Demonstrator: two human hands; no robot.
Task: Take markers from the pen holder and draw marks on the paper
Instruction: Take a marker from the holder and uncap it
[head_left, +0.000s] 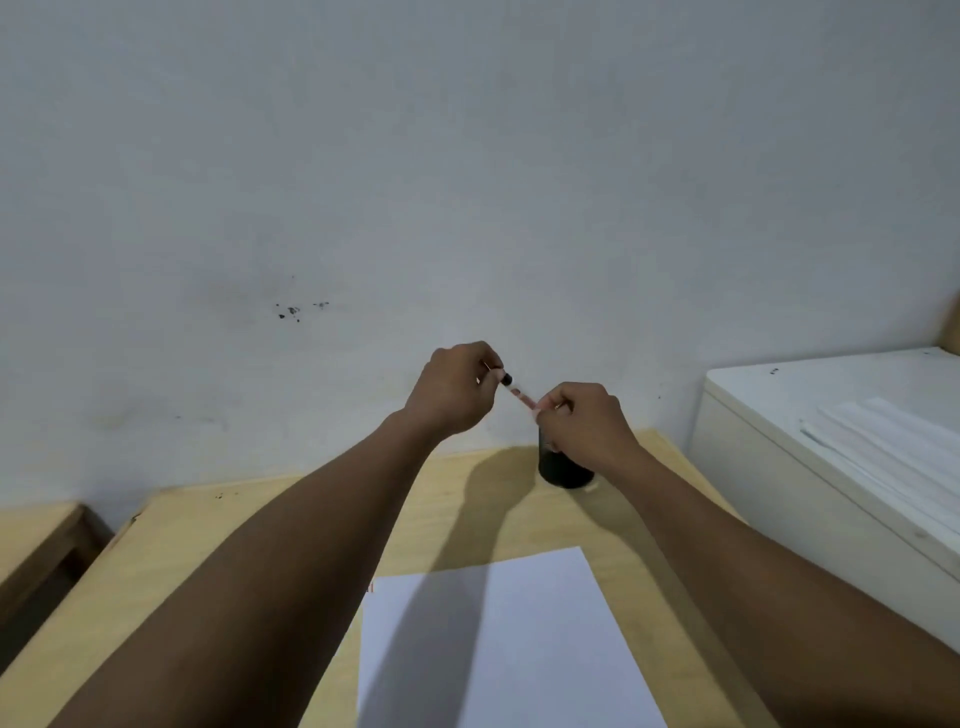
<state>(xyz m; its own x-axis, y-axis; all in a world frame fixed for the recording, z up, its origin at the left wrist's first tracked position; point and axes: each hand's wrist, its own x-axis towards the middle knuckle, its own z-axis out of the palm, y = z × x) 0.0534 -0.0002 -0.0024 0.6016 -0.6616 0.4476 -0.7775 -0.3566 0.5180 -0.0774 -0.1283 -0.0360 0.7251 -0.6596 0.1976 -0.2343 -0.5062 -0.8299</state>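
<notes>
Head view: looking forward and down over two bare forearms that are reaching out above a light wooden tabletop (218, 561) set against a pale grey wall (467, 156).
Left hand (452, 389): hovering in the air above the far edge of the tabletop, fingers curled and pinching the black-capped end of a slim pink-barrelled marker (517, 393).
Right hand (584, 421): hanging just right of the left one, fingers closed and gripping the opposite end of the same marker.
Marker: stretching between the two hands, tilting down from upper left to lower right, only a short piece of barrel and the black end showing; whether the cap is coming off cannot be told.
Pen holder: a dark cylindrical pen holder (563, 470) is standing upright near the far right corner of the tabletop, directly below the right hand and partly hidden by it; its contents are not showing.
Paper: a plain white sheet of paper (540, 649) is lying flat at the near edge of the tabletop, between the forearms, with an arm's shadow crossing its left part.
Right side: a white cabinet top (779, 395) is standing beside the tabletop, carrying a stack of white sheets (893, 441).
Left side: the corner of another wooden surface (36, 535) is showing, apart from the tabletop.
</notes>
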